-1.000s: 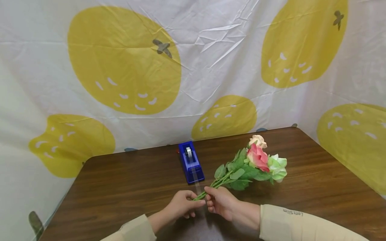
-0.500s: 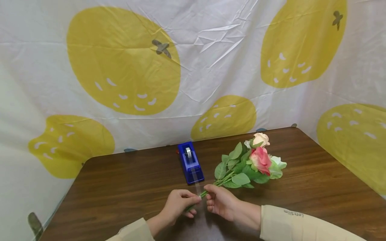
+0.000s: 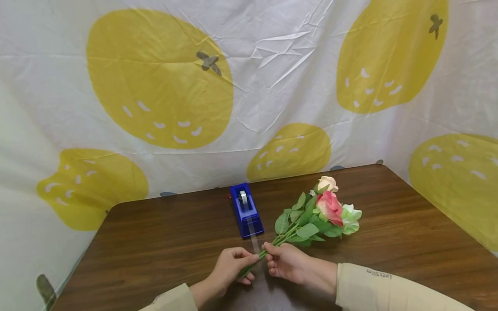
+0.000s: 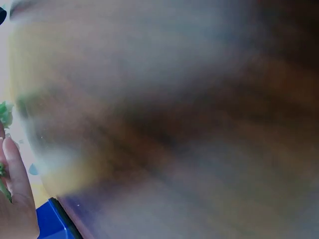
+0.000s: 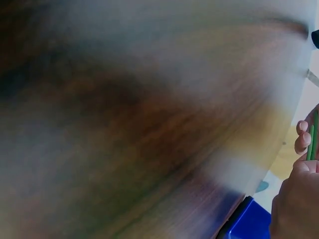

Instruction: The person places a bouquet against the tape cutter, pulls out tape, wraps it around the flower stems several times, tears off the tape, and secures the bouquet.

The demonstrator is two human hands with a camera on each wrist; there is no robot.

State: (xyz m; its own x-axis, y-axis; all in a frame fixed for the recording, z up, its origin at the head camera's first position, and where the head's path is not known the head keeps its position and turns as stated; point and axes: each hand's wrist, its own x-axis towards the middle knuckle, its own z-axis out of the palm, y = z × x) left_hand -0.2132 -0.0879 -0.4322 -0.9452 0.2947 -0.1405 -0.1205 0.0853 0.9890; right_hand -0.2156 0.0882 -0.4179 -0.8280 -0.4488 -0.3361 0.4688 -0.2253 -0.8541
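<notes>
A bouquet of artificial flowers [image 3: 330, 208], with pink, cream and pale green blooms over green leaves, slants across the front of the table. My left hand [image 3: 232, 268] pinches the lower ends of its green stems [image 5: 312, 142] between thumb and fingers. Just above, my right hand [image 3: 288, 262] grips the stems between thumb and curled fingers. A strip of clear tape [image 3: 253, 242] runs from the blue tape dispenser [image 3: 247, 211] to the stems between both hands. In the left wrist view only part of the left hand [image 4: 19, 194] shows at the edge.
The dark wooden table [image 3: 163, 233] extends on both sides of the hands. Behind it hangs a white curtain [image 3: 272, 86] printed with yellow fruit. The dispenser stands beyond the hands, left of the blooms.
The bouquet has turned about its stems, its leaves and blooms shifting, and most recently its heads moved slightly left. Both hands stay close together at the stems; the dispenser has not moved.
</notes>
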